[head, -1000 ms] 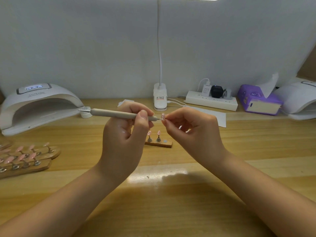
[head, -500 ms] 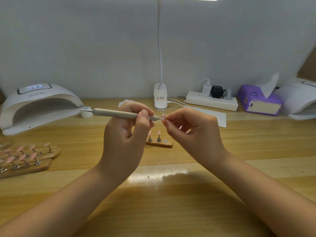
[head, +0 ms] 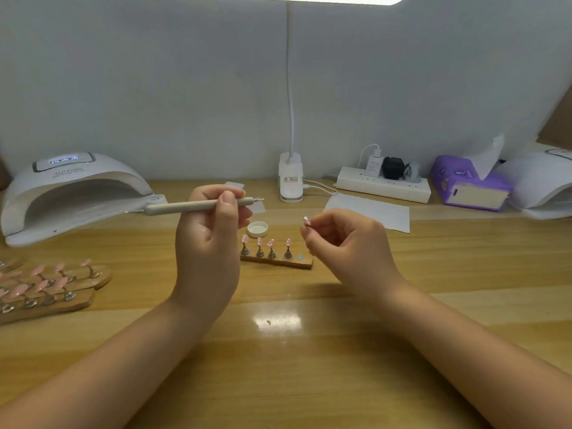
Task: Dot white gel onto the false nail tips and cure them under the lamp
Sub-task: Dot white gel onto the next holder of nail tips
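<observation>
On the wooden strip (head: 277, 262), four nail tips (head: 271, 243), fifth in right hand (head: 346, 249)

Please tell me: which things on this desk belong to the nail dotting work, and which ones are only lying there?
In use:
dotting pen in the left hand
nail tip pinched by the right hand
wooden stand with four tips
small white cap
curing lamp

Lying about:
power strip
purple tissue pack
white paper sheet

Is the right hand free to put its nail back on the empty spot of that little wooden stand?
Probably yes. The right hand pinches the nail tip just above the wooden stand, whose empty spot lies uncovered at its near end. The left hand is off to the other side.
</observation>
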Demonstrator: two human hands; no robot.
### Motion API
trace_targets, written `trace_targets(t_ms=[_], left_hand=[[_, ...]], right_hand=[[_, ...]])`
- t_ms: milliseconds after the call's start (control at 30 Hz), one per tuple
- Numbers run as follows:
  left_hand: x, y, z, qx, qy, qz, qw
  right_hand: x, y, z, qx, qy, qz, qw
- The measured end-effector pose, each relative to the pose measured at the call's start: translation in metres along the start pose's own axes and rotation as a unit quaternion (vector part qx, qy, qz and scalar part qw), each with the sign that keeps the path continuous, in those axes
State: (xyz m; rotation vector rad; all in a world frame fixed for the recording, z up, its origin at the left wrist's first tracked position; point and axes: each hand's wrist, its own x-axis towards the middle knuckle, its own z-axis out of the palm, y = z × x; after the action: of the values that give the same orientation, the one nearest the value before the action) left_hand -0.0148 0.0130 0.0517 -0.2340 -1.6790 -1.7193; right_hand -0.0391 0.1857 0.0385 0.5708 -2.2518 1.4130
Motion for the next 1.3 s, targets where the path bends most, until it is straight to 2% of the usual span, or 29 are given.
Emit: trace_targets(t_ms=[133,300,733,900,1033,1300], left_hand=[[0.002,-0.019,-0.004,0.009,0.038,-0.071,0.997],[0.001,-0.03,-0.005,0.024,0.038,-0.103,0.994],[0.0,-0.037,-0.005,0.045,0.034,-0.139,0.989],[0.002,-0.04,-0.006,0.041,0.029,-0.154,0.987],[0.003,-0.043,-0.007,0.04,0.034,-0.167,0.984],[0.007,-0.048,-0.009,-0.007,0.07,-0.207,0.976]], right_hand=[[0.0,0.013,0.003,-0.073,-0.061,0.057,0.994],[-0.001,0.024,0.005,-0.146,-0.066,0.082,0.984],[0.0,0.031,0.01,-0.181,-0.078,0.088,0.976],[0.001,0.03,0.009,-0.24,-0.106,0.063,0.963],[0.001,0.029,0.011,-0.319,-0.144,0.044,0.936],[0.002,0.031,0.005,-0.251,-0.132,0.017,0.959]])
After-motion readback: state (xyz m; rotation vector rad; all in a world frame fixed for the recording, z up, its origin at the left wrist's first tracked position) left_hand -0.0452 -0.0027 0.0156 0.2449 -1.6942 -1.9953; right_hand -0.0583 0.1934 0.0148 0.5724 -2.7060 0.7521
